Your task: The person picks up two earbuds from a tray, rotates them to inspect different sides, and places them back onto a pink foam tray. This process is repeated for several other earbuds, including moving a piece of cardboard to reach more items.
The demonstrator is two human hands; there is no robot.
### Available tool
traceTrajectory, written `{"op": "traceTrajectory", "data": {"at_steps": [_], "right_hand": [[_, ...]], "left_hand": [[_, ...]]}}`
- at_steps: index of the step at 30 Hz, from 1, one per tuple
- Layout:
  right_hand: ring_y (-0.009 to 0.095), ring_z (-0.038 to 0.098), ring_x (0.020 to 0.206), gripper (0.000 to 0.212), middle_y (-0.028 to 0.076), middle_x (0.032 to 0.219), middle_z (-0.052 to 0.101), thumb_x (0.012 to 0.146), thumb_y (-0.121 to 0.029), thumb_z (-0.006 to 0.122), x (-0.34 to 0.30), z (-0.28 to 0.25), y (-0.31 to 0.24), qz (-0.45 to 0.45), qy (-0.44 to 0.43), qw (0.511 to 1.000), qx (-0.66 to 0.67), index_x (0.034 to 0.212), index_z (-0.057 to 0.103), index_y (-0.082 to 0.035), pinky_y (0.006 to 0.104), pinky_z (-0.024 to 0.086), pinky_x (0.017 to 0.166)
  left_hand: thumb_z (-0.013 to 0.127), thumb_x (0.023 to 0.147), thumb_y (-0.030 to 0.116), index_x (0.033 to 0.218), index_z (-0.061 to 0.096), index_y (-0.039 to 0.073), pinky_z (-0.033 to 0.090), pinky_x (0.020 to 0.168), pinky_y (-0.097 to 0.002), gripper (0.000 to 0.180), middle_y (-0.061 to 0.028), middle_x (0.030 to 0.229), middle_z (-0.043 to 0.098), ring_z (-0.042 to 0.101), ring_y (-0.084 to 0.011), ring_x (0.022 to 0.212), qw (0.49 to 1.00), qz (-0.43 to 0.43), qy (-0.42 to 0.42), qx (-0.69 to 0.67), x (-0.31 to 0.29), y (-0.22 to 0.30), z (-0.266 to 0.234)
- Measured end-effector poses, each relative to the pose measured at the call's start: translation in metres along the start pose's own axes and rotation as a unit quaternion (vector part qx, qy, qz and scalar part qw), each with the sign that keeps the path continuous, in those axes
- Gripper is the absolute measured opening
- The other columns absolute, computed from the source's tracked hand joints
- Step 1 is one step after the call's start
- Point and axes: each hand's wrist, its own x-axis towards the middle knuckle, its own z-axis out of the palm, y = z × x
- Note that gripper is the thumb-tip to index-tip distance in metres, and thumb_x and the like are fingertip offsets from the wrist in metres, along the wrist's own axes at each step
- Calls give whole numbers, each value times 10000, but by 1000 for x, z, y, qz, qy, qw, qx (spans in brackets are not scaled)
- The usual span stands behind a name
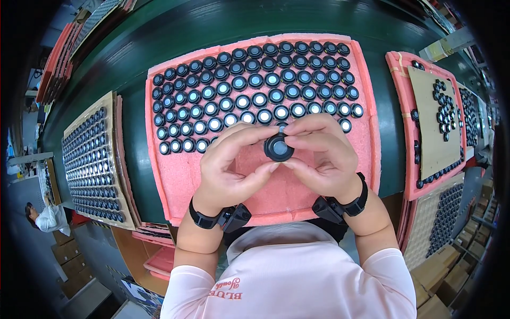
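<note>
Between my two hands is a round black disc-shaped part (pixel 279 148) with a grey centre, much like a small speaker. My left hand (pixel 229 166) curves round its left side, with the index fingertip at the top and the thumb at the bottom. On the other side my right hand (pixel 325 155) pinches it with fingertips above and thumb below. A small light piece shows at its upper edge, between the fingertips; its kind is unclear. Beneath my hands lies a pink foam tray (pixel 180 186), holding rows of similar black parts (pixel 226 103) across its far portion.
Cardboard sheets (pixel 114 175) with more black parts stand at the left. At the right are another pink tray (pixel 396 69) and a tan board (pixel 427 122) bearing scattered parts. Everything rests on a dark green table (pixel 212 29). A person (pixel 52 217) is at far left.
</note>
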Motion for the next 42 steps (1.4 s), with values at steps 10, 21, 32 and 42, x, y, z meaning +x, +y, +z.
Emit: {"op": "traceTrajectory", "data": {"at_steps": [10, 21, 32, 42], "right_hand": [[240, 576, 1008, 353, 157, 1102, 582, 719, 19, 759, -1, -1, -2, -5, -1, 1000, -5, 1051, 643, 1, 336, 488, 869], [241, 578, 1004, 350, 157, 1100, 582, 719, 28, 753, 0, 0, -2, -2, 4, 1000, 4, 1050, 644, 4, 337, 490, 866], [241, 579, 1004, 342, 158, 1098, 581, 714, 33, 757, 0, -1, -3, 0, 7, 1000, 7, 1036, 648, 4, 343, 489, 876], [235, 578, 1001, 311, 150, 1084, 573, 718, 33, 756, 0, 2, -2, 2, 5, 1000, 0, 1004, 640, -6, 348, 482, 890]], "left_hand": [[755, 695, 21, 1100, 636, -20, 502, 820, -327, 424, -128, 1025, 673, 643, -236, 923, 1000, 16, 0, 12, 0, 0, 1], [735, 722, 35, 1113, 614, -57, 480, 841, -317, 419, -141, 1041, 642, 609, -218, 945, 1000, 0, -10, -8, -1, 0, 2], [738, 704, -7, 1118, 623, -30, 499, 811, -315, 430, -133, 1018, 659, 633, -226, 908, 1000, 16, -5, -6, 0, 0, 2], [716, 725, -1, 1121, 620, -40, 483, 817, -312, 409, -136, 1032, 652, 612, -223, 905, 999, 12, -2, -38, -1, -2, 3]]}}
